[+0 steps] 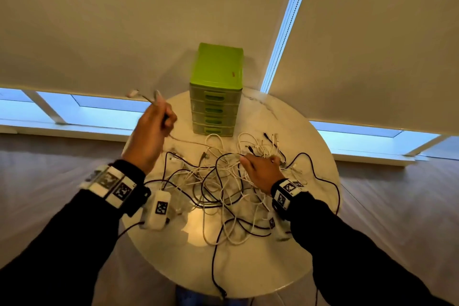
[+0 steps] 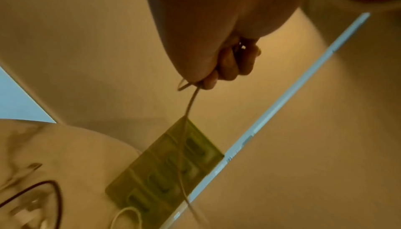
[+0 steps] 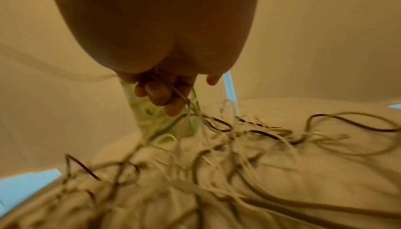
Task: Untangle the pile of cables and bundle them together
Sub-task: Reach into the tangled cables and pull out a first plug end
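A tangled pile of black and white cables (image 1: 231,181) (image 3: 238,147) covers the middle of a round white table (image 1: 248,268). My left hand (image 1: 154,129) (image 2: 228,64) is raised above the table's left side and grips a thin pale cable (image 2: 190,102). That cable's ends stick out above the fist, and its length trails down to the pile. Over the pile's right part, my right hand (image 1: 260,169) (image 3: 160,93) has its fingers curled round thin pale cable strands (image 3: 182,97).
A green set of small plastic drawers (image 1: 214,97) (image 2: 165,172) stands at the table's far edge, right behind the pile. A black cable (image 1: 216,268) hangs over the near edge. Window blinds fill the background. Floor surrounds the table.
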### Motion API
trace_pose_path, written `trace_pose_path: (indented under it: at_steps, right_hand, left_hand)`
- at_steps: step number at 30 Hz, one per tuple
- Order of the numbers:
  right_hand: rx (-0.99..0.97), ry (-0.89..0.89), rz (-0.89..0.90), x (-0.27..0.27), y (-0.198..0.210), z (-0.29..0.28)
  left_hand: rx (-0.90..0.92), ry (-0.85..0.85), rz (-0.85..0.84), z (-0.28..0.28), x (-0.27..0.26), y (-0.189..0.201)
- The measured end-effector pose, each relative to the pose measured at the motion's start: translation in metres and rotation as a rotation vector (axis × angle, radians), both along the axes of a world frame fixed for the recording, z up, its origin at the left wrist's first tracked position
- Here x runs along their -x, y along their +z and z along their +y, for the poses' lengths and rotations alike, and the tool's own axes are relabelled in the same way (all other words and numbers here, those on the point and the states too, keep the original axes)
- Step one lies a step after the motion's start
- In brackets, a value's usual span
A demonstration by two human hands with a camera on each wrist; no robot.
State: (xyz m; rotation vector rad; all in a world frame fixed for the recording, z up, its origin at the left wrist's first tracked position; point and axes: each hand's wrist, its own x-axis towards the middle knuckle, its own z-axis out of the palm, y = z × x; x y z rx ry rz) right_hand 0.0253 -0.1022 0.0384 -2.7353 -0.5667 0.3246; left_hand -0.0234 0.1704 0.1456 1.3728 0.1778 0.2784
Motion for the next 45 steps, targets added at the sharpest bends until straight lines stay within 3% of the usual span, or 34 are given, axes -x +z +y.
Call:
trace_pose_path:
  at_steps: [3,5,7,10,16,21,24,26,29,35,39,42,45]
  right_hand:
    - [-0.092,0.014,-0.09,0.002,0.03,0.03]
    - [-0.139,0.094,-0.104,0.013,0.05,0.048]
    - [-0.181,0.175,-0.117,0.025,0.063,0.061]
    - [-0.239,0.29,-0.072,0.042,0.065,0.068]
    - [-0.403,0.262,0.165,0.064,0.031,0.045]
    - [-0.104,0.155,0.275,0.058,-0.008,-0.016]
    - [-0.015,0.046,0.176,0.047,-0.011,-0.042]
    - [-0.199,-0.021,0.071,0.038,-0.003,-0.044]
    - [-0.394,0.053,-0.025,0.03,0.023,-0.023]
    - [-0.465,0.222,0.095,0.055,0.072,0.023]
    - [-0.673,0.067,0.111,0.074,0.093,-0.008]
    - [-0.674,-0.132,-0.026,0.08,0.099,-0.055]
    - [-0.541,-0.312,-0.116,0.086,0.093,-0.113]
  left_hand:
    - [-0.37,-0.198,0.215,-0.028,0.019,-0.029]
    - [-0.409,-0.271,0.334,-0.045,0.025,-0.047]
    - [-0.272,-0.258,0.393,-0.054,0.025,-0.054]
    - [0.079,-0.229,0.378,-0.056,0.022,-0.058]
    - [0.362,-0.022,0.082,-0.035,0.016,-0.019]
    - [0.455,0.108,-0.155,0.013,-0.002,0.021]
    - [0.331,0.175,-0.229,0.03,-0.006,0.039]
    - [0.201,0.159,-0.233,0.025,-0.004,0.04]
    - [0.026,0.018,-0.163,-0.005,0.006,0.022]
    - [-0.199,-0.388,-0.047,-0.087,0.014,0.006]
    - [-0.438,-0.481,-0.123,-0.115,0.001,0.021]
    - [-0.414,-0.461,-0.116,-0.131,-0.011,0.022]
    - [-0.189,-0.465,-0.085,-0.152,-0.021,0.018]
